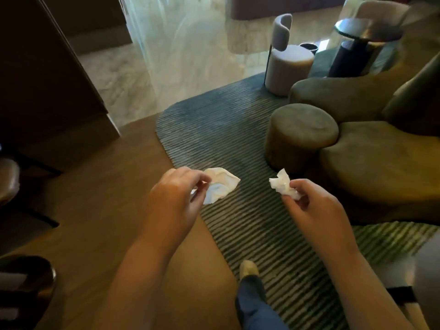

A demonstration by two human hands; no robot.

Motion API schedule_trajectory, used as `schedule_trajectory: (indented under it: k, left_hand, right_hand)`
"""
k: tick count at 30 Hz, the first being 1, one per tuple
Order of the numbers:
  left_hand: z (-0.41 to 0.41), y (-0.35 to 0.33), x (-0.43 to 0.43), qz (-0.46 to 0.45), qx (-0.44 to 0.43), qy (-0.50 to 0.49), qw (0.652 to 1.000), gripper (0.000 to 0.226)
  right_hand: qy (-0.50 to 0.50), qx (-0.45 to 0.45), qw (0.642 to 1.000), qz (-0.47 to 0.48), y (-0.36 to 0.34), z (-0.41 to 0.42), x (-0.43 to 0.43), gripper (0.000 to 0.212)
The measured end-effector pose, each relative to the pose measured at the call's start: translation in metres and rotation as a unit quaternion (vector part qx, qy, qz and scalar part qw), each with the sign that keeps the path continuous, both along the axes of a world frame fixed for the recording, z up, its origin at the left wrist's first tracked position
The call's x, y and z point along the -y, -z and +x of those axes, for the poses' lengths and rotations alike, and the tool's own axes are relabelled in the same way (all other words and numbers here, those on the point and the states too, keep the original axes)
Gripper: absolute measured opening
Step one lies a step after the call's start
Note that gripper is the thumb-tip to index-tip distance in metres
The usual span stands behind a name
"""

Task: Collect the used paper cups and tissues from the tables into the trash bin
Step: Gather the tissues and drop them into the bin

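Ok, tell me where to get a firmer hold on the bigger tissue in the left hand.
Probably its crumpled middle. The left hand pinches the bigger tissue only at its left edge, and the rest flares loose to the right; closing the hand over it from the left would bunch that flap in.

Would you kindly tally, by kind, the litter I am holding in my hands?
Tissues: 2, the left tissue pinched by the left hand, the right tissue by the right hand.
Paper cups: 0 in view.
Total: 2.

Lounge with sofa (381, 158), pouf (301, 125), rug (214, 129)
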State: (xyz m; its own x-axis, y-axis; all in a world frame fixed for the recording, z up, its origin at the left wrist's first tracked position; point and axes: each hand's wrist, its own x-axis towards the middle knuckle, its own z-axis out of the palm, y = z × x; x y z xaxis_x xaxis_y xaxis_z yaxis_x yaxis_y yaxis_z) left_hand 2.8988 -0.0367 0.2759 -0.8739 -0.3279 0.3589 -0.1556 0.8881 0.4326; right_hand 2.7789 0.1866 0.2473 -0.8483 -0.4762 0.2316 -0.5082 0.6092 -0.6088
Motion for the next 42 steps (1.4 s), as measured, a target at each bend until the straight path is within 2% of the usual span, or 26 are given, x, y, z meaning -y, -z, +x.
schedule_trajectory:
  k: [4, 9, 16, 26, 29, 34, 38, 42]
  left_hand:
    - [-0.11, -0.015, 0.024, -0.021, -0.007, -0.016, 1.0, 0.009]
    - [-0.213, -0.032, 0.055, -0.032, -0.021, -0.016, 0.999, 0.008]
    - [-0.316, -0.011, 0.137, -0.011, -0.002, -0.079, 0.997, 0.006]
    - [-0.54, -0.006, 0.304, -0.005, -0.021, -0.068, 0.997, 0.011]
    - [-0.615, -0.019, 0.346, 0.005, -0.044, -0.053, 0.998, 0.014]
    - [-0.74, -0.025, 0.391, 0.011, -0.041, -0.021, 0.999, 0.014]
    - [-0.838, -0.018, 0.425, -0.002, -0.023, 0.006, 1.0, 0.014]
    - [-0.936, -0.012, 0.463, -0.008, -0.018, 0.001, 1.0, 0.013]
  right_hand:
    - [-0.028, -0.011, 1.0, -0.006, -0.02, -0.114, 0.041, 0.029]
    - [-0.052, -0.038, 0.997, -0.04, -0.046, -0.222, 0.089, 0.021]
    - [-0.101, 0.011, 0.995, -0.014, -0.007, -0.334, 0.164, 0.015]
    - [-0.082, -0.013, 0.997, -0.006, -0.019, -0.575, 0.335, 0.013]
    - [-0.077, -0.016, 0.996, -0.035, -0.035, -0.642, 0.377, 0.014]
    - [-0.037, 0.006, 0.997, -0.066, -0.028, -0.741, 0.407, 0.019]
    - [0.018, -0.045, 0.998, -0.042, -0.006, -0.832, 0.429, 0.016]
    - [0.019, -0.035, 0.999, -0.034, 0.005, -0.934, 0.465, 0.019]
